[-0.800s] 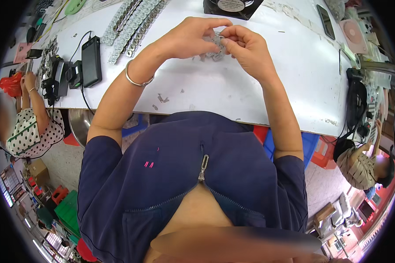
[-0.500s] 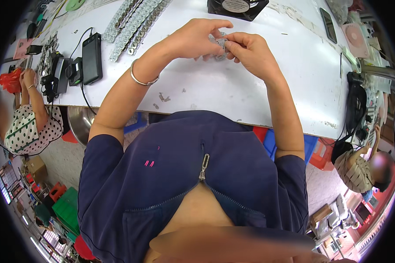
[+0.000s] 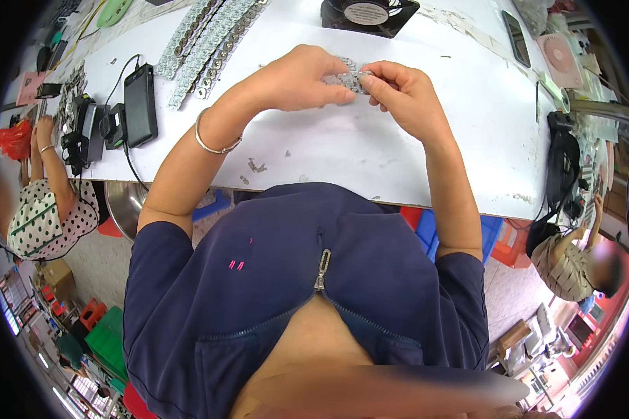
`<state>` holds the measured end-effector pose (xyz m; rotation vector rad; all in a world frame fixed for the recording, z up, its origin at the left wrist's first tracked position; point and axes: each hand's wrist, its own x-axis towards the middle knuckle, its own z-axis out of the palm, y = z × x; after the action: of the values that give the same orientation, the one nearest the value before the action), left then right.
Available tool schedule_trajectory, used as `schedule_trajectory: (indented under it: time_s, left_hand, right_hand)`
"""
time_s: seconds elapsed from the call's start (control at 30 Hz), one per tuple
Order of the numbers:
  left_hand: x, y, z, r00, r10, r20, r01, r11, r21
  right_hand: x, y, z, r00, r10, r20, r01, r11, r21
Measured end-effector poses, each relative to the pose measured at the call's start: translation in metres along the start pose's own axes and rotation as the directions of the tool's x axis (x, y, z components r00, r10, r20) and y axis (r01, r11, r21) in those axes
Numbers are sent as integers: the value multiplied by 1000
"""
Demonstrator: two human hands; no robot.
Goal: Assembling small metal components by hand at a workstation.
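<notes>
A short strip of small silvery, partly clear-looking metal parts [image 3: 344,75] is held between my two hands above the white table. My left hand [image 3: 304,78] curves around its left side, with the thumb stretched along the near edge and the strip showing between thumb and forefinger. The left hand's other fingers are mostly hidden. My right hand [image 3: 402,91] pinches the strip's right end between thumb and forefinger, its other fingers curled below. Similar long strips of small metal parts [image 3: 217,45] lie on the table to the left of my hands.
A black fan [image 3: 370,15] stands just beyond my hands. To the left lie a black power bank [image 3: 140,105] with a cable and dark adapters [image 3: 91,129]. A phone [image 3: 516,38] lies at far right. Small scraps [image 3: 257,166] dot the near table. Other people sit left and right.
My left forefinger has drawn back from over the strip, and the left thumb now stretches along its near side. More of the strip shows. The whole view has shifted slightly.
</notes>
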<state>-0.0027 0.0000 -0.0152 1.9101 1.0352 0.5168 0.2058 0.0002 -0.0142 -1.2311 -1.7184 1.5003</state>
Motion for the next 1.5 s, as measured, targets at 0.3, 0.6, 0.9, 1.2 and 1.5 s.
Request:
schedule_trajectory:
  time_s: [0.3,0.6,0.9,1.2,1.5]
  left_hand:
    - [-1,11,0,961,-228,159,256,949,-183]
    - [-14,14,-14,977,-140,160,178,949,-259]
    - [-18,-6,-24,982,-29,188,98,924,-370]
    - [-10,-26,-2,818,379,-432,-144,862,485]
    - [3,-40,-12,670,673,-313,-204,572,795]
  right_hand:
    - [-4,-3,-5,998,-27,54,31,996,-80]
    - [12,-3,-5,975,-75,208,54,993,102]
    - [27,-7,-3,950,-76,303,-22,951,308]
    - [44,1,6,1000,-2,-20,3,998,61]
    - [49,-5,13,999,11,-35,-11,1000,14]
